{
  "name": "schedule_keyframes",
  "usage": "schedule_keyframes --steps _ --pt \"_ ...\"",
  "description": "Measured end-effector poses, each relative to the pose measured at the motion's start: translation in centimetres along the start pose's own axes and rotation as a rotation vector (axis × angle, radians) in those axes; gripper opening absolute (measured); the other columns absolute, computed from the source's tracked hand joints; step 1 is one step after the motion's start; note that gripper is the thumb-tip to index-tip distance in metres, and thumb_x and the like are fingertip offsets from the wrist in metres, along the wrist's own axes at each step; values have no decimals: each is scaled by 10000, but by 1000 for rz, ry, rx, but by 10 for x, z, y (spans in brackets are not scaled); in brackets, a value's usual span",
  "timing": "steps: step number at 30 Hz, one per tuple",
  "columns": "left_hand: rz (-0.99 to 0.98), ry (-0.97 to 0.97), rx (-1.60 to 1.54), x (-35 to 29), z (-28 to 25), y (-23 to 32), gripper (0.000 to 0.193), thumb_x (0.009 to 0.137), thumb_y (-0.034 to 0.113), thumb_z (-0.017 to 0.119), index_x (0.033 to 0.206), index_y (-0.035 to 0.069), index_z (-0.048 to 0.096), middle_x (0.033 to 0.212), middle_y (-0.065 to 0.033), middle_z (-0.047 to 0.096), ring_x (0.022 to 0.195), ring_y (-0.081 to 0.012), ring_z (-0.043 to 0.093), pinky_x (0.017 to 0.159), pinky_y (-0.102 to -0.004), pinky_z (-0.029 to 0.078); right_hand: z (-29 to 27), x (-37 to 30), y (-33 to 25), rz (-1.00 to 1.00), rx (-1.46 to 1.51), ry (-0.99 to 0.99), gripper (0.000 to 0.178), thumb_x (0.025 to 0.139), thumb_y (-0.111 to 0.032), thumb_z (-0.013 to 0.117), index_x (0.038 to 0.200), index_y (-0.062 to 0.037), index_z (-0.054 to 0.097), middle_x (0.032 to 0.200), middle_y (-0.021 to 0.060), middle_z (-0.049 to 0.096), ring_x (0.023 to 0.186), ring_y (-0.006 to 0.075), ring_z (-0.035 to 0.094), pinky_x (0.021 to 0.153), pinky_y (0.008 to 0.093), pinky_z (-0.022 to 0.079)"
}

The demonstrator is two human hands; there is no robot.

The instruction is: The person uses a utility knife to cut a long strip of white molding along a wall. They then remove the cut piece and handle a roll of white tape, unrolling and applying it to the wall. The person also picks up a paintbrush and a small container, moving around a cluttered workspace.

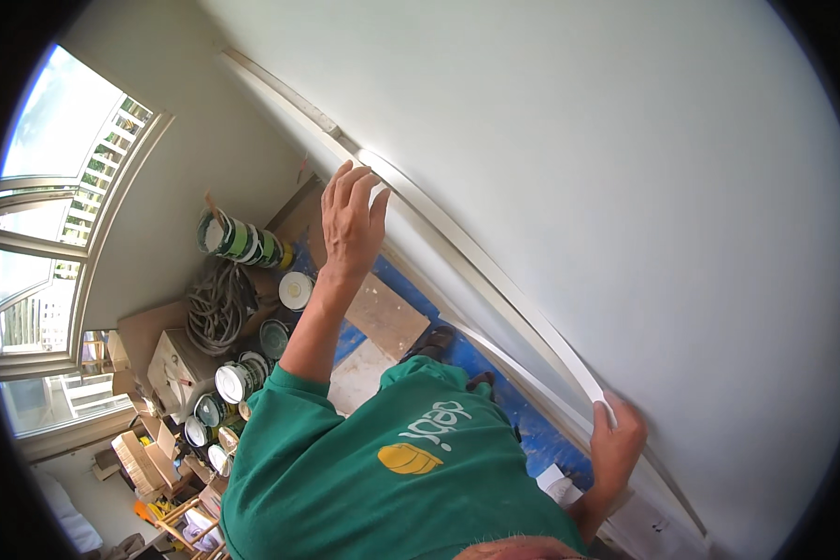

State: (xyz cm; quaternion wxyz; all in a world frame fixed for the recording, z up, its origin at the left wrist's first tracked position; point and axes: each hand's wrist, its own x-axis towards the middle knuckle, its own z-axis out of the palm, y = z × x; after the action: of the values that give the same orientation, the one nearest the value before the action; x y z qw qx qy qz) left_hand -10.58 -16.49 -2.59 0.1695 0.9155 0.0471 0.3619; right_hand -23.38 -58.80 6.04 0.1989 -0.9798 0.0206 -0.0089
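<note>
One long, flat white strip [485, 259] slants along the smooth pale wall [681, 215], its lower end pinched in the right grip [620, 439]; the left grip [350, 229], fingers apart, is nearest its upper end.

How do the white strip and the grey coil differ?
The white strip runs along the wall, while the grey coil is bunched in loops. The strip is bright; the coil is duller and ropelike. The right hand holds the strip near one end; no hand touches the coil. Both look slender.
</note>
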Motion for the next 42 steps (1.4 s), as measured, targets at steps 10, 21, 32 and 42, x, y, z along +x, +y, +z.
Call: schedule_keyframes --steps 10,21,32,42 --pt "157 -199 40 10 14 -20 204 883 117 644 1065 27 643 1127 -121 640 1189 -350 555 1009 -508 406 -3 3 -11 95 21 -65 205 834 -81 668 995 41 704 906 225 692 846 378 666 782 418 509" --pt "91 -536 212 28 15 -17 378 968 287 504 954 -56 661 1088 -203 632 1258 -449 465 1069 -660 279 5 14 -27 -43 74 -8 217 793 -59 708 1001 2 718 834 196 655 752 363 638 686 425 500" --pt "46 -573 361 32 20 -9 394 963 258 461 947 -65 686 1059 -204 644 1249 -402 482 1078 -634 281 18 8 -32 -34 99 60 194 805 -74 708 985 -4 701 863 194 671 793 390 653 701 452 510" --pt "47 -648 344 41 19 -4 401 949 223 427 879 -45 716 1087 -206 677 1242 -461 508 1078 -652 271 57 0 5 -41 -95 288 179 783 -156 766 897 -40 689 876 149 696 814 351 653 742 433 501"
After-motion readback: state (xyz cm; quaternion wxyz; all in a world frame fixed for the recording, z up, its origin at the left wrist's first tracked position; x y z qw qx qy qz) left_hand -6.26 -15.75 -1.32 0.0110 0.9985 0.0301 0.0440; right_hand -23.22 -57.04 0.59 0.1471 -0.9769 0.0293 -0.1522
